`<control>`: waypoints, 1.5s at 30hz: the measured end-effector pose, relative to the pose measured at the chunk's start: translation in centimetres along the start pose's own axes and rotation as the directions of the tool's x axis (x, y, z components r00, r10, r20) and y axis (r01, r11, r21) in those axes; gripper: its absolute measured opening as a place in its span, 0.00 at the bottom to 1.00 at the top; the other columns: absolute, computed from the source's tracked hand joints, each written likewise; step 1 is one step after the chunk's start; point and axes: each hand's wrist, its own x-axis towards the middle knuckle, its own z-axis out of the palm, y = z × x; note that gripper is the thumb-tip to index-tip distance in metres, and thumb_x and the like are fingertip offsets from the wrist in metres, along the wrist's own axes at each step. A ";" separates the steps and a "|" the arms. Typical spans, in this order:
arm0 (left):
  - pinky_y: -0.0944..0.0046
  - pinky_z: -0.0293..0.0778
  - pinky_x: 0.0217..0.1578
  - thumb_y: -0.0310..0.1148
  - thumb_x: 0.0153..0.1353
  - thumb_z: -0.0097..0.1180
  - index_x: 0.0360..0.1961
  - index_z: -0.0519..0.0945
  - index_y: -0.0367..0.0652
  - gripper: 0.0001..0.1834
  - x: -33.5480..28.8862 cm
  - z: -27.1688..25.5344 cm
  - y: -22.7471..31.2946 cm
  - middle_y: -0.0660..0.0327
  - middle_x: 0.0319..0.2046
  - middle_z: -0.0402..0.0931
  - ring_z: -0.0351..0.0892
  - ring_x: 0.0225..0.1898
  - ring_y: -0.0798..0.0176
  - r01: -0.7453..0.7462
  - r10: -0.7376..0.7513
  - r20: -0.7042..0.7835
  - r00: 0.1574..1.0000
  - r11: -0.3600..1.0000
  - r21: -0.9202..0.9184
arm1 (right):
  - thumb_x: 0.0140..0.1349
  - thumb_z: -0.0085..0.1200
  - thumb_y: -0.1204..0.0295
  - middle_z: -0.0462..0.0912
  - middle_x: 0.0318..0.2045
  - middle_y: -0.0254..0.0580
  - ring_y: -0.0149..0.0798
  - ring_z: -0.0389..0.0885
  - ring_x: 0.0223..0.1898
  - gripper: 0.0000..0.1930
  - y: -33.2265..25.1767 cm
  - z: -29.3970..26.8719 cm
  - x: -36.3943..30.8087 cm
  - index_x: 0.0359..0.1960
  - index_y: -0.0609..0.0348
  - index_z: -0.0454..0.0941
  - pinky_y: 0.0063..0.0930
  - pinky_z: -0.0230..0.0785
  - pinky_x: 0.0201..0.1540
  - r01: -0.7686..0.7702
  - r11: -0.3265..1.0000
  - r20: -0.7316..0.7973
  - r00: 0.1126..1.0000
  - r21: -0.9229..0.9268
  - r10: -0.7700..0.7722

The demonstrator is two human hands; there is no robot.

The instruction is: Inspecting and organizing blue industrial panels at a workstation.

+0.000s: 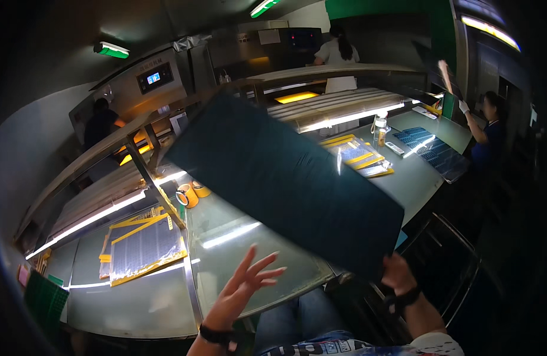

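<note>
A large dark, blue-green rectangular panel (285, 178) is held up at a slant over the table, its long side running from upper left to lower right. My right hand (398, 273) grips its lower right corner, fingers closed on the edge. Below the panel, my left hand (247, 285) is raised with its fingers spread and holds nothing. It is apart from the panel, above the glossy pale tabletop (226, 261). Dark bands circle both my wrists. The panel hides part of the table and the shelf behind it.
Yellow-edged film sheets (146, 243) lie on the left table; more yellow-edged sheets (359, 155) lie further right. Tape rolls (187, 196) stand by a shelf post. A bottle (379, 121) stands near a dark patterned panel (430, 151). A gloved co-worker (490, 130) lifts another sheet. A metal rack (445, 261) is at right.
</note>
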 end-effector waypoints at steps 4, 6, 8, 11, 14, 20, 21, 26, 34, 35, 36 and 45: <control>0.50 0.62 0.57 0.54 0.61 0.50 0.67 0.55 0.45 0.39 4.1 -3.6 -5.7 0.47 0.63 0.60 0.63 0.61 0.43 0.206 -0.278 0.052 0.959 0.812 0.546 | 0.66 0.46 0.69 0.75 0.52 0.48 0.43 0.75 0.52 0.18 -8.5 4.5 8.9 0.55 0.65 0.67 0.38 0.67 0.58 0.189 0.968 0.016 0.981 0.167 -0.194; 0.48 0.62 0.57 0.55 0.60 0.52 0.66 0.58 0.45 0.39 2.2 -5.6 -9.1 0.47 0.63 0.59 0.61 0.62 0.43 0.104 -0.245 0.057 0.968 0.596 0.796 | 0.67 0.45 0.71 0.75 0.52 0.49 0.43 0.75 0.51 0.17 -13.3 8.8 13.9 0.55 0.66 0.66 0.38 0.67 0.58 0.287 0.935 0.078 0.948 0.210 -0.309; 0.43 0.59 0.58 0.58 0.56 0.54 0.65 0.60 0.47 0.41 -0.7 -6.8 -11.3 0.48 0.64 0.56 0.55 0.65 0.42 0.080 -0.267 -0.059 0.962 0.069 0.994 | 0.66 0.47 0.71 0.76 0.50 0.49 0.43 0.76 0.51 0.16 -17.1 10.7 20.3 0.52 0.65 0.67 0.36 0.69 0.56 0.369 0.920 0.203 0.898 0.133 -0.389; 0.32 0.51 0.58 0.64 0.50 0.55 0.66 0.58 0.52 0.46 -5.1 -8.8 -13.3 0.50 0.68 0.47 0.42 0.69 0.40 0.295 -0.263 -0.374 0.889 -0.295 0.909 | 0.65 0.47 0.74 0.76 0.47 0.49 0.43 0.76 0.49 0.13 -22.0 13.4 28.5 0.50 0.64 0.68 0.36 0.71 0.54 0.425 0.903 0.179 0.886 0.060 -0.428; 0.27 0.40 0.59 0.62 0.48 0.57 0.67 0.56 0.51 0.49 -8.8 -9.5 -13.5 0.51 0.69 0.43 0.37 0.70 0.41 0.479 -0.315 -0.485 0.816 -0.101 0.872 | 0.66 0.43 0.75 0.74 0.46 0.50 0.46 0.77 0.45 0.10 -24.2 16.0 36.2 0.47 0.65 0.66 0.39 0.75 0.49 0.453 0.888 0.066 0.892 -0.083 -0.448; 0.30 0.40 0.61 0.48 0.50 0.61 0.68 0.53 0.49 0.47 -10.9 -9.6 -15.1 0.51 0.69 0.43 0.37 0.70 0.41 0.414 -0.183 -0.435 0.882 -0.142 0.899 | 0.69 0.39 0.69 0.70 0.54 0.56 0.50 0.74 0.53 0.18 -22.4 17.3 42.6 0.57 0.65 0.60 0.41 0.75 0.50 0.346 0.932 0.051 0.938 -0.107 -0.343; 0.30 0.41 0.61 0.48 0.50 0.61 0.68 0.54 0.48 0.46 -11.2 -9.3 -14.7 0.51 0.69 0.43 0.37 0.70 0.41 0.432 -0.207 -0.451 0.869 -0.129 0.892 | 0.69 0.40 0.66 0.72 0.52 0.54 0.47 0.77 0.48 0.17 -21.9 16.1 42.8 0.55 0.64 0.64 0.37 0.74 0.50 0.310 0.901 0.187 0.947 -0.304 -0.263; 0.29 0.40 0.61 0.46 0.51 0.61 0.68 0.54 0.48 0.45 -8.6 -9.2 -14.2 0.51 0.69 0.43 0.38 0.70 0.41 0.367 -0.272 -0.379 0.885 -0.094 0.925 | 0.60 0.51 0.58 0.82 0.38 0.52 0.48 0.80 0.43 0.16 -21.8 -5.5 38.4 0.40 0.57 0.81 0.36 0.70 0.49 0.207 -0.976 0.079 0.976 -0.068 0.201; 0.28 0.33 0.60 0.53 0.46 0.63 0.67 0.55 0.47 0.50 -10.1 -9.6 -14.6 0.52 0.70 0.42 0.34 0.71 0.43 0.464 -0.232 -0.474 0.850 -0.100 0.880 | 0.48 0.59 0.44 0.80 0.43 0.59 0.53 0.78 0.48 0.34 -11.2 -17.8 13.5 0.40 0.68 0.80 0.39 0.69 0.50 -0.595 -0.524 -0.615 0.772 -0.609 -0.162; 0.28 0.34 0.60 0.53 0.46 0.63 0.67 0.55 0.47 0.50 -10.1 -9.7 -14.7 0.52 0.70 0.42 0.34 0.71 0.43 0.464 -0.221 -0.477 0.851 -0.108 0.879 | 0.46 0.62 0.45 0.81 0.35 0.61 0.53 0.81 0.40 0.33 -10.3 -18.9 12.2 0.35 0.71 0.80 0.38 0.71 0.44 -0.559 -0.418 -0.515 0.828 -0.717 -0.223; 0.28 0.34 0.60 0.51 0.46 0.63 0.67 0.55 0.47 0.49 -10.1 -9.7 -14.8 0.52 0.70 0.42 0.35 0.71 0.43 0.461 -0.219 -0.475 0.852 -0.113 0.880 | 0.47 0.63 0.49 0.80 0.29 0.56 0.49 0.81 0.34 0.30 -9.6 -19.0 10.8 0.33 0.71 0.78 0.37 0.72 0.37 -0.590 -0.266 -0.547 0.807 -0.762 -0.222; 0.32 0.36 0.62 0.46 0.47 0.64 0.67 0.56 0.51 0.47 -10.0 -9.0 -14.2 0.57 0.70 0.43 0.36 0.71 0.46 0.435 -0.196 -0.450 0.871 -0.117 0.893 | 0.60 0.57 0.64 0.79 0.43 0.39 0.34 0.78 0.44 0.21 1.4 -10.6 -0.2 0.49 0.66 0.74 0.27 0.70 0.49 -0.550 0.719 -0.390 0.828 -0.425 0.403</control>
